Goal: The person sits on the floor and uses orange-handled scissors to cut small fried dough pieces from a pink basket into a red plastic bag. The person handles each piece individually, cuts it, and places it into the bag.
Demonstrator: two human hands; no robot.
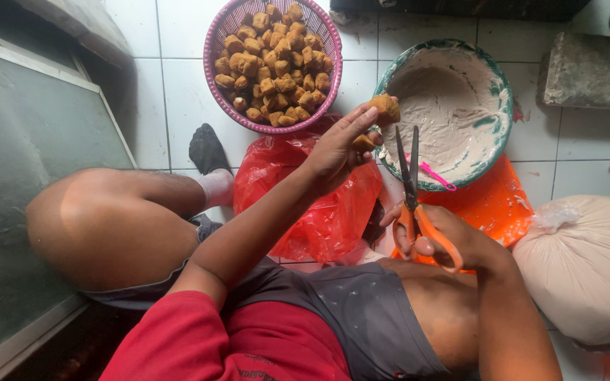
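Left hand [337, 149] pinches a fried tofu puff [386, 107] by thumb and fingertips, held over the 9 o'clock rim of the green bowl [504, 113] of pale paste; a second brown piece [363, 143] sits lower in the same grip. Right hand [446, 236] is closed through the orange scissors [412, 194] handles, blades slightly apart, long axis 6-to-12, tips toward 12 just under the puff. Puff looks light, spongy, probably greasy and easy to crush: hold at opposite sides, gently. Roughly cubic, no clear long axis. Pink basket [214, 42] of more puffs at 11 o'clock, red bag [305, 204] below it
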